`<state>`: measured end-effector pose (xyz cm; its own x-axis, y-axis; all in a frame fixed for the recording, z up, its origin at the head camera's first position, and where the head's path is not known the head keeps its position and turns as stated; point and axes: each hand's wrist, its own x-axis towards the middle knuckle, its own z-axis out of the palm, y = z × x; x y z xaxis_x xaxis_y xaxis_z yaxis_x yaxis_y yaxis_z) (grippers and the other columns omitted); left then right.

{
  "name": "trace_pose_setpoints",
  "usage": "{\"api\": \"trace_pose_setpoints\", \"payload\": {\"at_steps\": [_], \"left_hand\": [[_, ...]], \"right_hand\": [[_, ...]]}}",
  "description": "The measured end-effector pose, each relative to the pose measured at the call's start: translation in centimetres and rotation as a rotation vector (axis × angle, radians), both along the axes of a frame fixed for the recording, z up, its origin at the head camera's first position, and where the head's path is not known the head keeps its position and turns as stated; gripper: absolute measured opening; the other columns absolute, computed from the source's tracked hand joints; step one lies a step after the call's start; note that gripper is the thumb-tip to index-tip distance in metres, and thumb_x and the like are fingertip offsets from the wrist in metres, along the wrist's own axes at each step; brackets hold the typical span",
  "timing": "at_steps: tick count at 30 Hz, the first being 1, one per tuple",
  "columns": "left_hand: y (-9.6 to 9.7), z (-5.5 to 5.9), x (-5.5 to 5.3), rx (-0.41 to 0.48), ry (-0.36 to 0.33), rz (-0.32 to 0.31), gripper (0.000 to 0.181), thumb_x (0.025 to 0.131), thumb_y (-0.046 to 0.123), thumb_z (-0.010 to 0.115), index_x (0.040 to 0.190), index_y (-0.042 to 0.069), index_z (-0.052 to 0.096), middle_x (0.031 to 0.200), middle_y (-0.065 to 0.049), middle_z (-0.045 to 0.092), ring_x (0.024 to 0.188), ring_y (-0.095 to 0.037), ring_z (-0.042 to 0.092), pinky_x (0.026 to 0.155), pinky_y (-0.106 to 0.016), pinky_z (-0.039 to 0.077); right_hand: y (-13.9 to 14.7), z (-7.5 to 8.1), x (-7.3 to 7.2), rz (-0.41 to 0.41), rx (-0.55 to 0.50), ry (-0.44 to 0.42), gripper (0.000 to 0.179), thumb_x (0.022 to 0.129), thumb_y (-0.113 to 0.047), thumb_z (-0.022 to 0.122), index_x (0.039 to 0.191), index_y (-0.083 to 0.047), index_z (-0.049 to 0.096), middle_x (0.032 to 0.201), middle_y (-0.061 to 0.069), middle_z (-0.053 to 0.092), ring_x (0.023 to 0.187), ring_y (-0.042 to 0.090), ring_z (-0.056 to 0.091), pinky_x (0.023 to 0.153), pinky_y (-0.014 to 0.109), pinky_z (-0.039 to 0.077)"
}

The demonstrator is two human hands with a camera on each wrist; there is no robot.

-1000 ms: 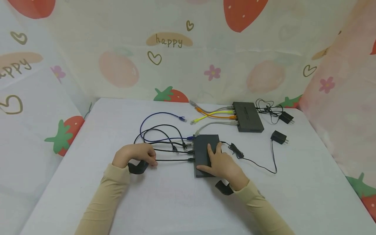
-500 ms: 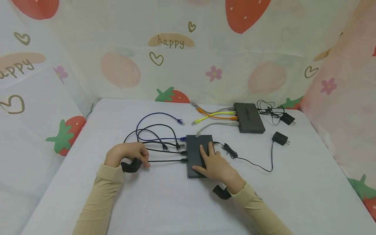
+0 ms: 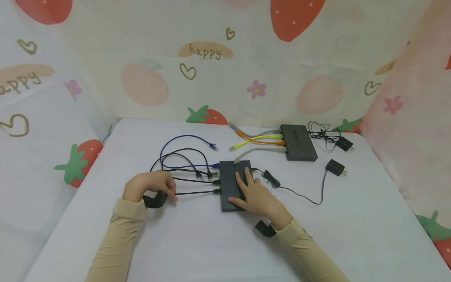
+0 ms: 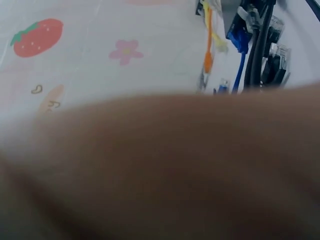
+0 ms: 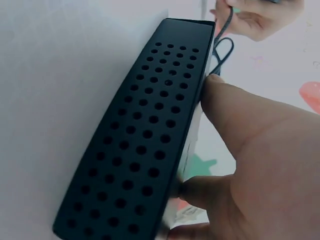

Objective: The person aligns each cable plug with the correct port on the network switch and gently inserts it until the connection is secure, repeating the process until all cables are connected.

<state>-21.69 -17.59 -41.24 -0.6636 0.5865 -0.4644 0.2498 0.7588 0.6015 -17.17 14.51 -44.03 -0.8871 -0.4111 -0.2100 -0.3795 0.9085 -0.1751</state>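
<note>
A black network switch (image 3: 229, 184) lies flat with network cables plugged along its left side. My right hand (image 3: 258, 197) rests on its top, fingers spread. The right wrist view shows the switch's perforated side (image 5: 135, 135) and the thumb at its upper edge. Left of the switch, my left hand (image 3: 153, 186) pinches the nearest black network cable (image 3: 193, 192), which runs taut to its port; the fingers hide the held part. A blue network cable (image 3: 184, 136) and other black cables loop behind that hand. In the left wrist view, skin covers most of the frame; cable plugs (image 4: 280, 52) show top right.
A second switch (image 3: 299, 143) stands at the back right with yellow, orange and grey cables; one grey plug (image 3: 237, 159) overlaps the near switch's far edge. A power adapter (image 3: 335, 167) lies right, its cord running to the near switch. Another adapter (image 3: 344, 143) lies behind.
The near switch has slid left across the table with both hands and its plugged cables. Its power cord has been drawn left too. The left hand keeps its pinch on the cable.
</note>
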Motion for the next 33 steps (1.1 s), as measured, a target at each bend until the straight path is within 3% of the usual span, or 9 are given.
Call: {"api": "trace_pose_setpoints", "payload": {"at_steps": [6, 13, 21, 27, 33], "left_hand": [[1.0, -0.4, -0.5, -0.022, 0.02, -0.029, 0.018, 0.076, 0.022, 0.074, 0.07, 0.007, 0.066, 0.062, 0.011, 0.05, 0.065, -0.006, 0.042, 0.062, -0.022, 0.033], [1.6, 0.1, -0.8, -0.037, 0.067, -0.048, 0.018, 0.08, 0.026, 0.07, 0.072, 0.01, 0.066, 0.066, 0.009, 0.05, 0.066, -0.007, 0.043, 0.063, -0.022, 0.035], [1.2, 1.2, -0.4, 0.019, 0.047, -0.042, 0.024, 0.086, 0.031, 0.062, 0.073, 0.011, 0.065, 0.068, 0.007, 0.055, 0.066, -0.007, 0.048, 0.062, -0.023, 0.039], [0.9, 1.5, -0.5, 0.049, 0.107, -0.027, 0.022, 0.088, 0.028, 0.061, 0.079, 0.009, 0.067, 0.074, 0.002, 0.06, 0.071, -0.011, 0.053, 0.066, -0.027, 0.043], [0.2, 1.1, -1.2, 0.132, 0.121, -0.05, 0.021, 0.089, 0.027, 0.061, 0.087, 0.007, 0.067, 0.077, -0.001, 0.062, 0.073, -0.011, 0.054, 0.069, -0.028, 0.044]], "right_hand": [[0.6, 0.2, 0.1, 0.003, 0.012, 0.03, 0.086, 0.087, -0.068, 0.038, 0.148, -0.01, 0.02, 0.15, 0.026, 0.014, 0.119, 0.047, 0.042, 0.077, 0.047, 0.05], [1.1, 0.0, 0.0, -0.01, 0.024, 0.023, 0.085, 0.087, -0.065, 0.042, 0.148, -0.012, 0.019, 0.151, 0.025, 0.012, 0.119, 0.047, 0.043, 0.077, 0.047, 0.05], [2.1, 0.2, -0.7, 0.028, 0.003, -0.012, 0.081, 0.086, -0.066, 0.043, 0.148, -0.019, 0.019, 0.152, 0.021, 0.012, 0.124, 0.044, 0.041, 0.091, 0.053, 0.043], [3.4, 0.8, -1.8, 0.096, -0.055, -0.021, 0.076, 0.087, -0.061, 0.047, 0.147, -0.02, 0.025, 0.151, 0.019, 0.019, 0.118, 0.036, 0.05, 0.09, 0.047, 0.045], [5.1, 1.2, -3.0, 0.125, -0.235, -0.119, 0.072, 0.088, -0.058, 0.049, 0.146, -0.021, 0.029, 0.15, 0.01, 0.025, 0.097, 0.017, 0.056, 0.084, 0.038, 0.046]]}}
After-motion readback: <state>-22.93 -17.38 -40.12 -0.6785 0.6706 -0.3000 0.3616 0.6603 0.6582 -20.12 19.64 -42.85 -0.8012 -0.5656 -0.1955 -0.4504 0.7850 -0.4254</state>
